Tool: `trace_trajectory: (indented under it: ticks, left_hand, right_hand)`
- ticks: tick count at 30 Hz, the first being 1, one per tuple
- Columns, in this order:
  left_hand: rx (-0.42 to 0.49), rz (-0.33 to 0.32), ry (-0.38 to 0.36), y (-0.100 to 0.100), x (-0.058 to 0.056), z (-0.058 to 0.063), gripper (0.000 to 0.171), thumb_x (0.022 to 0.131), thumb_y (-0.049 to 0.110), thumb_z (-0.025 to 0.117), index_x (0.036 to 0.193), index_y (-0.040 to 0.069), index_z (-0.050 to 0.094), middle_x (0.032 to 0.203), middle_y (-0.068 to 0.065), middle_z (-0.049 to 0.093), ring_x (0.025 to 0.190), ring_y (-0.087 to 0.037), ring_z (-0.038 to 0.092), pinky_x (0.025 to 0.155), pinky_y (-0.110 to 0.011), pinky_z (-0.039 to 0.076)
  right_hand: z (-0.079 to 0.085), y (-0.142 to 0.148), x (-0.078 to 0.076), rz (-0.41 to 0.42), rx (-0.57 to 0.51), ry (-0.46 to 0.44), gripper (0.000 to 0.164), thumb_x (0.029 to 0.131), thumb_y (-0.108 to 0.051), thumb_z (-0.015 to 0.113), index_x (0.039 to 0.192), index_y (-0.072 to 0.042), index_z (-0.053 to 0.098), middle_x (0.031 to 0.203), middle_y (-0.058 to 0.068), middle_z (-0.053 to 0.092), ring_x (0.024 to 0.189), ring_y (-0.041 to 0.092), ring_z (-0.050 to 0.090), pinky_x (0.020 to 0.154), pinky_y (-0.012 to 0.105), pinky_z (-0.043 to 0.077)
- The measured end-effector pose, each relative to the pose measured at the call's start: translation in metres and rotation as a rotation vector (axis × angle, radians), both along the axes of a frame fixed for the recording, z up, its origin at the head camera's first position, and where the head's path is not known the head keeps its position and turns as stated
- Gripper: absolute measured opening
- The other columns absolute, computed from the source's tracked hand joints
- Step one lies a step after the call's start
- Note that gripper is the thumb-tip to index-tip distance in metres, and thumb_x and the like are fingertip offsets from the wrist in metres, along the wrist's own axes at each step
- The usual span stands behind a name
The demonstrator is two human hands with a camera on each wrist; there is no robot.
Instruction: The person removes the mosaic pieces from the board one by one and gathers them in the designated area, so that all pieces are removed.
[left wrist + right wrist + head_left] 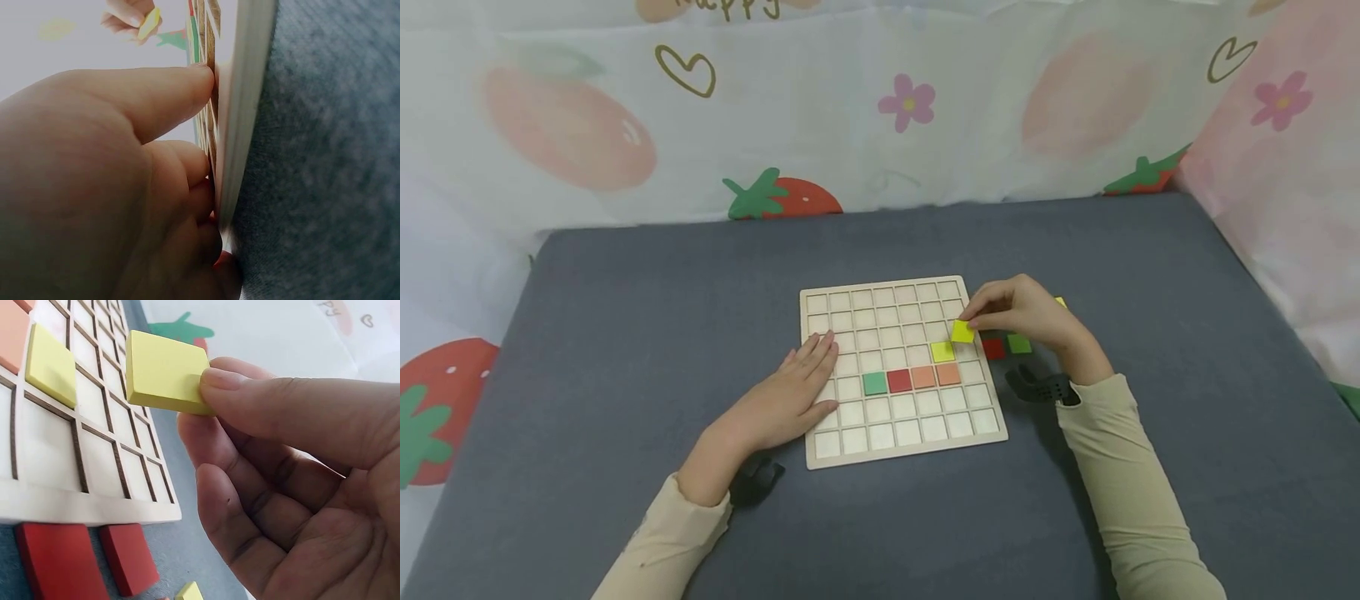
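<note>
The right hand [1022, 310] is pinching a yellow square tile [962, 332] by one corner, over the right side of the pale wooden grid board [934, 428]. The left hand [784, 402] is lying flat on the left side, probably keeping it still.

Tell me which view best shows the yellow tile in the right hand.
The right wrist view: the held yellow tile is largest there, face and edge plain. The head view shows it small over the board; the left wrist view, small and blurred.

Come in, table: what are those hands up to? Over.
Left hand resting on grid board. Right hand pinching yellow tile, raised over board. No obstruction seen.
</note>
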State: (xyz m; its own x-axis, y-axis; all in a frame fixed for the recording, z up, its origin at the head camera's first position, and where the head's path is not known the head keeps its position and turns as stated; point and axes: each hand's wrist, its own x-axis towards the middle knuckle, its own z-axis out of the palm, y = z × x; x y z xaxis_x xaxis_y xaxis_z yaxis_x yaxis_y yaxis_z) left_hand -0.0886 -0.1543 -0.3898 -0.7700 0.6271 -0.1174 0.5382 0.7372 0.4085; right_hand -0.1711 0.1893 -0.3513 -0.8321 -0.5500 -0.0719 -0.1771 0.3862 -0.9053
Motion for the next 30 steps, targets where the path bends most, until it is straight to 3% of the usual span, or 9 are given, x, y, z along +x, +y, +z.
trace_trajectory:
  ticks: [15, 22, 30]
  left_hand:
    - [0.005, -0.001, 0.002, 0.001, 0.000, 0.000, 0.069, 0.099, 0.029, 0.048, 0.148, -0.006, 0.014, 0.156, -0.018, 0.005, 0.143, -0.032, 0.002, 0.113, -0.050, 0.014]
    - [0.012, 0.003, 0.007, 0.001, 0.000, 0.000, 0.069, 0.098, 0.028, 0.049, 0.148, -0.006, 0.015, 0.156, -0.019, 0.006, 0.143, -0.033, 0.003, 0.113, -0.050, 0.015]
    - [0.008, 0.000, 0.012, 0.001, 0.000, 0.001, 0.069, 0.098, 0.028, 0.049, 0.147, -0.007, 0.015, 0.155, -0.020, 0.007, 0.143, -0.033, 0.004, 0.113, -0.050, 0.015]
  right_hand:
    - [0.005, 0.014, 0.000, -0.029, 0.031, 0.002, 0.013, 0.087, 0.000, 0.065, 0.098, 0.007, 0.070, 0.099, 0.017, 0.065, 0.083, 0.016, 0.065, 0.079, 0.036, 0.054]
    - [0.006, 0.018, 0.000, -0.048, 0.045, 0.003, 0.014, 0.087, -0.001, 0.066, 0.098, 0.006, 0.070, 0.096, 0.016, 0.065, 0.084, 0.026, 0.064, 0.077, 0.034, 0.055]
    - [0.008, 0.023, 0.001, -0.089, 0.060, -0.004, 0.014, 0.086, -0.001, 0.067, 0.098, 0.006, 0.070, 0.098, 0.015, 0.066, 0.085, 0.021, 0.066, 0.078, 0.036, 0.055]
